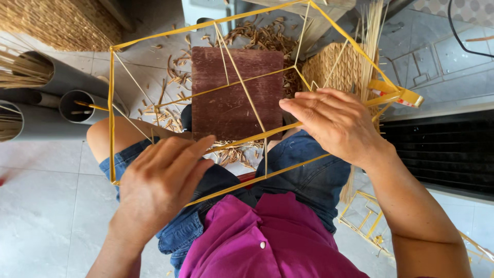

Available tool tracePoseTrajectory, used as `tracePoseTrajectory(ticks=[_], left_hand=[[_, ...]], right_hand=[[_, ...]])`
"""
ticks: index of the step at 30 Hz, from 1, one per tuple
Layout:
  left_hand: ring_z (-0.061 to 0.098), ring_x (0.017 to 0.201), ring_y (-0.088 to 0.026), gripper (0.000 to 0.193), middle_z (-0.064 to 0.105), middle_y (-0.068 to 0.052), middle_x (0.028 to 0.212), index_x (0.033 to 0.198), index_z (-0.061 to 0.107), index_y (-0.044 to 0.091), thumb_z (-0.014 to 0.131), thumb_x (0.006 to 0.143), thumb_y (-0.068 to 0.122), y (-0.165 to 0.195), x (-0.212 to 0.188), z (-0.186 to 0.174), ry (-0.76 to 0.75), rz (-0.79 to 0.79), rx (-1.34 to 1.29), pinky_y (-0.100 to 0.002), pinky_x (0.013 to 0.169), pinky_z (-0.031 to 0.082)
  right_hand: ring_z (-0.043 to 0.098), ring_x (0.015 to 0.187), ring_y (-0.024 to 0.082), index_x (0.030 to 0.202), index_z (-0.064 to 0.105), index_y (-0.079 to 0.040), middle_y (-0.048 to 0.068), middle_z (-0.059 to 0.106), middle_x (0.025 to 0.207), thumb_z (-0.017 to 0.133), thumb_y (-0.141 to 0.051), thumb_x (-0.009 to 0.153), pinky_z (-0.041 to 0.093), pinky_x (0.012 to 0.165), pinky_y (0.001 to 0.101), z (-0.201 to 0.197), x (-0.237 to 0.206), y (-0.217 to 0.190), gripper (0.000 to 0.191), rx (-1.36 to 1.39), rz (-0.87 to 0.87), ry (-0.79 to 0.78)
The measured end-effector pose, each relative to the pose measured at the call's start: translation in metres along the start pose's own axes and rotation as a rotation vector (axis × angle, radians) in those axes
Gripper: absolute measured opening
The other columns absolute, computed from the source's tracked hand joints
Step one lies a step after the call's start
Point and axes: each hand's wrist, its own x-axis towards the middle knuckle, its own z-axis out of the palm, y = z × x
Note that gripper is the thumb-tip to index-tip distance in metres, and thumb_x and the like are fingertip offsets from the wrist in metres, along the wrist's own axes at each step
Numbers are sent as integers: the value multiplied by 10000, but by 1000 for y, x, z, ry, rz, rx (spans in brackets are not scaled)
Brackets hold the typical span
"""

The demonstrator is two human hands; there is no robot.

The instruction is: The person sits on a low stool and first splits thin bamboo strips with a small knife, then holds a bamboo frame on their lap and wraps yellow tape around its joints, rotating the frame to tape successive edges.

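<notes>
The left hand point(159, 180) is closed around a lower strip of the yellow bamboo frame point(111, 118), fingers wrapped over the strip where it crosses the lap. The right hand point(337, 123) pinches a joint of the same frame with its fingertips, toward the frame's right side. The frame is an open, box-like skeleton of thin yellow sticks, held over the person's knees and tilted away from the body.

Seen through the frame, a dark red wooden board point(236, 92) lies in front of the knees, with wood shavings point(257, 38) scattered beyond it on the tiled floor point(41, 206). Right of the frame's far corner a roll of yellow tape point(399, 92) hangs on a stick, next to a woven basket point(334, 67) and upright bamboo slivers point(373, 31). Left of the frame lie grey plastic pipes point(77, 105) holding more sticks. Below the frame's right side, another yellow frame point(368, 224) lies on the floor.
</notes>
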Motion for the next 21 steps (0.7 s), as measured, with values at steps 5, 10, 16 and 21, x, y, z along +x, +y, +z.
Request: tracePoseTrajectory(ticks=[5, 10, 16, 21], left_hand=[[663, 776, -184, 309, 633, -45, 877, 1172, 668, 17, 722, 891, 133, 16, 23, 41, -30, 156, 102, -323, 693, 542], [642, 707, -148, 151, 557, -17, 795, 1013, 622, 65, 674, 874, 96, 19, 33, 69, -77, 124, 213, -307, 595, 523], [602, 648, -121, 278, 526, 4, 768, 1130, 651, 43, 674, 860, 104, 16, 26, 74, 34, 153, 297, -288, 547, 493], [587, 638, -128, 175, 506, 5, 753, 1108, 672, 58, 737, 957, 121, 20, 26, 72, 111, 145, 247, -305, 548, 481]], right_hand=[[724, 1003, 232, 1220, 733, -70, 71, 764, 1037, 793, -99, 841, 532, 894, 393, 0, 10, -22, 385, 1, 89, 7], [730, 963, 264, 1131, 710, -20, 96, 757, 982, 796, -120, 817, 541, 846, 411, 16, 33, -46, 341, 77, 142, 11], [738, 838, 249, 1112, 714, -31, 74, 752, 900, 783, -97, 828, 542, 732, 384, 15, 37, -51, 300, 124, 177, 10], [719, 780, 224, 1165, 725, -36, 54, 743, 867, 802, -126, 809, 542, 724, 367, 19, 24, -42, 375, 74, 97, 71]])
